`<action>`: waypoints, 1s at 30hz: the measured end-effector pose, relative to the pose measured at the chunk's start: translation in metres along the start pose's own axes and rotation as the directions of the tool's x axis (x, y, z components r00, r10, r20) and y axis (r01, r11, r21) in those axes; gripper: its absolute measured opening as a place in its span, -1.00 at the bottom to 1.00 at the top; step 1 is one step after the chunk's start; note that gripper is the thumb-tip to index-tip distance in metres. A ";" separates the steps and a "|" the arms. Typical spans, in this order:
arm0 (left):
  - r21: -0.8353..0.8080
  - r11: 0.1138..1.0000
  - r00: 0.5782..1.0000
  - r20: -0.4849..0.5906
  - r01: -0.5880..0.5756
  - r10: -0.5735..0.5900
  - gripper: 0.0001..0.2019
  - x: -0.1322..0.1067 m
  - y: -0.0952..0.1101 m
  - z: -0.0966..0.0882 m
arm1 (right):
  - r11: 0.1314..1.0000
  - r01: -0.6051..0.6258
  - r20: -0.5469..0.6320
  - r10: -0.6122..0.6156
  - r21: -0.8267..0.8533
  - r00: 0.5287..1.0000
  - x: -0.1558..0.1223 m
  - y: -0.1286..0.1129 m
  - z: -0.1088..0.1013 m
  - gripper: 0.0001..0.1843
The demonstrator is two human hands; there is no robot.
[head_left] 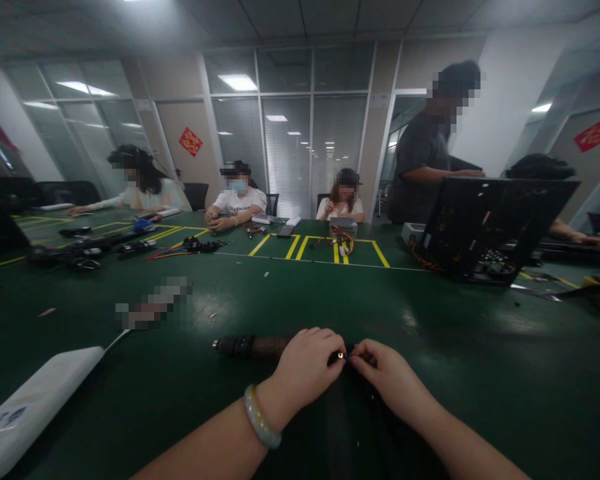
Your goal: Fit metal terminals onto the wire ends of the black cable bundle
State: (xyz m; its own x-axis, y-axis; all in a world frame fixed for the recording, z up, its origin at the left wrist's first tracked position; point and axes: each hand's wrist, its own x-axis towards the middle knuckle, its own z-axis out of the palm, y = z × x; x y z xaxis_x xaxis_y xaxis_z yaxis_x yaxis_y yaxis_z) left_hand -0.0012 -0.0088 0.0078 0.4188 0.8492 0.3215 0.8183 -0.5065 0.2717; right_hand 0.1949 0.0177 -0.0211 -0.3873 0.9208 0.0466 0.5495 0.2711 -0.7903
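Note:
My left hand (307,370) is closed round the right end of a dark cylindrical tool (253,347) that lies on the green table (300,293), its tip pointing left. A pale bangle (261,418) sits on that wrist. My right hand (387,373) is pinched at the same spot, fingertips touching the left hand's. A tiny shiny part (340,356) shows between the fingertips. What the right fingers hold is too small to name. A dark item lies under both hands, toward me.
A white flat device (35,403) with a cable lies at the near left. An open black computer case (490,227) stands at the right. Cables and tools (130,247) lie at the far left, wires (343,240) inside yellow floor-tape marks. Several other people sit or stand across the table.

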 end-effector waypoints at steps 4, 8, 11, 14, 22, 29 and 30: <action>0.005 1.000 1.000 0.011 -0.019 0.019 -0.96 -0.001 0.001 -0.001 | 1.000 0.026 -0.011 -0.026 0.003 1.000 0.001 0.002 0.000 -0.87; -0.012 0.999 0.999 0.003 -0.044 0.044 -0.92 -0.001 0.001 -0.001 | 1.000 0.029 -0.004 -0.029 0.002 1.000 -0.001 -0.003 -0.001 -0.87; -0.026 0.998 0.998 -0.015 -0.054 0.054 -0.89 -0.002 0.001 -0.001 | 1.000 0.019 0.003 -0.019 -0.010 1.000 -0.002 -0.007 -0.001 -0.87; -0.044 0.997 0.998 -0.003 -0.057 0.057 -0.90 -0.002 0.002 -0.002 | 1.000 0.001 0.010 0.000 -0.013 1.000 -0.003 -0.007 0.000 -0.85; -0.049 0.999 1.000 -0.003 -0.025 0.024 -0.91 -0.003 0.001 -0.002 | 1.000 0.023 -0.007 -0.023 -0.016 1.000 0.001 0.002 0.003 -0.85; -0.082 0.997 1.000 -0.011 -0.009 0.008 -0.92 -0.003 0.000 0.001 | 1.000 0.008 0.020 -0.008 0.015 1.000 0.001 -0.001 0.002 -0.83; -0.090 0.996 1.000 -0.016 -0.011 0.010 -0.91 -0.003 0.000 0.001 | 1.000 0.008 0.019 -0.008 0.016 1.000 0.001 -0.001 0.002 -0.83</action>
State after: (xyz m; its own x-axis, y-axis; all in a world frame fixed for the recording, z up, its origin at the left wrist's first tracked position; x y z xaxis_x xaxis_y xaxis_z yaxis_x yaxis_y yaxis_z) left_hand -0.0024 -0.0110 0.0057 0.4201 0.8418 0.3390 0.7749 -0.5272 0.3488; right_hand 0.1929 0.0176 -0.0214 -0.4061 0.9129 0.0413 0.5346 0.2740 -0.7995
